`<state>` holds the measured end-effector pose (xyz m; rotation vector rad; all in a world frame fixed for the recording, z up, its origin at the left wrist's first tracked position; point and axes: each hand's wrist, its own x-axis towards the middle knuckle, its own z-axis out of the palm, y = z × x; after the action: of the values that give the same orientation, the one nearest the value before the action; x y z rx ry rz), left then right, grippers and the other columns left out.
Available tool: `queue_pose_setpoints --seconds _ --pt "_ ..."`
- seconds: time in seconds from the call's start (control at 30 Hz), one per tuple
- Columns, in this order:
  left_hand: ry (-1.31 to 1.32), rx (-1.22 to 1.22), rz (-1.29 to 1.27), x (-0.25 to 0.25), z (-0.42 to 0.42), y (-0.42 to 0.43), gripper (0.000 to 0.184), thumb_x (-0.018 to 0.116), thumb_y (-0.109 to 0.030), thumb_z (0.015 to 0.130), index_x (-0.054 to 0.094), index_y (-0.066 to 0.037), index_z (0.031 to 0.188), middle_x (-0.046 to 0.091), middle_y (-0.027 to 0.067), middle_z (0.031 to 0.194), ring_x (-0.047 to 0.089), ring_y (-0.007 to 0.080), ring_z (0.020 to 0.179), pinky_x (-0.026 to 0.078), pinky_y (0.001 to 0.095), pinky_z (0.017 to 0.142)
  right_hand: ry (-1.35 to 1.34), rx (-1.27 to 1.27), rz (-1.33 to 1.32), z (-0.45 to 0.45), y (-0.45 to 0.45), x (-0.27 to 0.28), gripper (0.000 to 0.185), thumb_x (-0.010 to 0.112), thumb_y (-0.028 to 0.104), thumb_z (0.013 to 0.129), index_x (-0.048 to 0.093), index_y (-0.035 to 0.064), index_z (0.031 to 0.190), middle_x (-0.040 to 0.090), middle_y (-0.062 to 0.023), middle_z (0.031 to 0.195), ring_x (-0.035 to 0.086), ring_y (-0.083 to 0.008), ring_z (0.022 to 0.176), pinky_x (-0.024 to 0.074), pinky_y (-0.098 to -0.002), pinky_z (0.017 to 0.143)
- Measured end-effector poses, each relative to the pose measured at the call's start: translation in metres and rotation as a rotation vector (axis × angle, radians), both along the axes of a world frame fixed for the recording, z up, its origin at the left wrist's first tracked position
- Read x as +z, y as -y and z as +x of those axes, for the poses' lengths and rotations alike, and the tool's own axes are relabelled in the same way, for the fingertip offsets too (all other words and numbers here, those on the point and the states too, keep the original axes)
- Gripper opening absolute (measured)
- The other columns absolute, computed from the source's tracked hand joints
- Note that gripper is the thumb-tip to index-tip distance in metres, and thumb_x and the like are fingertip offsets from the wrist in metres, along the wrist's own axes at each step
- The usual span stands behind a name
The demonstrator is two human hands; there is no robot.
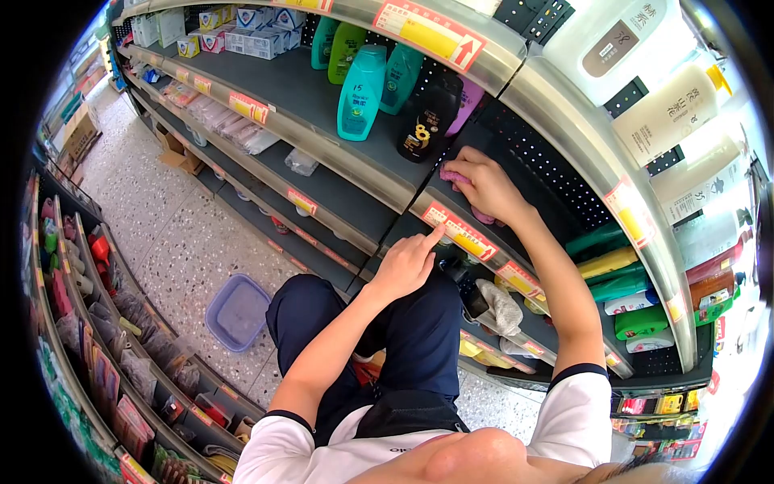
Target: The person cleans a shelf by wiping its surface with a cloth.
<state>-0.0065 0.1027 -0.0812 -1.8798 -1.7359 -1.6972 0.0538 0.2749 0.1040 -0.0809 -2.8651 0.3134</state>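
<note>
My right hand (486, 187) is closed on a pink cloth (482, 214), pressed onto the dark shelf (516, 161) just right of the black bottle (430, 118). With its index finger stretched out, my left hand (409, 260) touches the lower edge of a red and yellow price label (459, 231) on the shelf's front rail. Left of the black bottle stand a teal shampoo bottle (362, 93) and a green bottle (347, 52). A purple bottle (465, 105) is partly hidden behind the black one.
Several bottles lie on the shelf at the right, near a green bottle (641, 322). A grey cloth (500, 307) hangs by the lower shelf. On the floor sits a blue-purple basin (239, 313). Another stocked rack (121, 355) stands at the left. Large white bottles (601, 48) line the upper shelf.
</note>
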Motion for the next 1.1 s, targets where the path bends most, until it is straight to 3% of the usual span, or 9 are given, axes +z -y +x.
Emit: queue_pose_setpoints --seconds 0.33,0.43,0.53,0.73,1.1 --pt "0.046 -0.019 0.019 0.002 0.003 0.0 0.074 0.064 -0.002 0.085 0.036 -0.009 0.153 0.055 0.0124 0.084 0.058 0.0323 0.072 0.049 0.0432 0.071 0.034 -0.071 -0.008 0.025 0.007 0.004 0.028 0.065 -0.007 0.082 0.069 -0.0014 0.11 0.061 -0.0146 0.096 0.068 -0.0296 0.082 0.0544 -0.0372 0.073" --pt "0.03 -0.017 0.024 0.006 0.0 0.003 0.075 0.064 -0.002 0.085 0.034 -0.009 0.154 0.055 0.0119 0.084 0.058 0.0317 0.072 0.05 0.0428 0.071 0.005 -0.133 -0.063 0.027 0.01 0.001 0.026 0.068 -0.004 0.079 0.071 0.0009 0.104 0.06 -0.0145 0.093 0.065 -0.0349 0.087 0.0533 -0.042 0.077" --pt "0.04 -0.024 0.028 0.004 0.002 0.001 0.076 0.064 -0.001 0.085 0.033 -0.009 0.154 0.054 0.0115 0.083 0.057 0.0312 0.072 0.05 0.0424 0.071 -0.021 -0.148 -0.03 0.024 0.013 0.002 0.025 0.067 -0.005 0.079 0.071 0.0008 0.103 0.061 -0.0145 0.092 0.066 -0.0342 0.086 0.0543 -0.0412 0.075" --pt "0.056 -0.043 0.015 0.006 0.002 0.001 0.073 0.065 0.0 0.084 0.035 -0.006 0.15 0.056 0.012 0.084 0.06 0.0313 0.074 0.05 0.0425 0.071 -0.009 -0.255 -0.162 0.019 0.014 0.003 0.023 0.064 -0.005 0.083 0.071 0.001 0.104 0.061 -0.0154 0.089 0.068 -0.0314 0.075 0.0556 -0.0383 0.069" --pt "0.035 -0.029 0.022 0.008 0.001 0.002 0.073 0.065 0.0 0.084 0.036 -0.006 0.151 0.056 0.0124 0.085 0.059 0.0314 0.073 0.05 0.0429 0.071 -0.046 -0.359 -0.076 0.011 -0.004 -0.003 0.02 0.064 0.0 0.086 0.073 0.0011 0.103 0.063 -0.0162 0.089 0.071 -0.0308 0.079 0.0559 -0.0398 0.072"
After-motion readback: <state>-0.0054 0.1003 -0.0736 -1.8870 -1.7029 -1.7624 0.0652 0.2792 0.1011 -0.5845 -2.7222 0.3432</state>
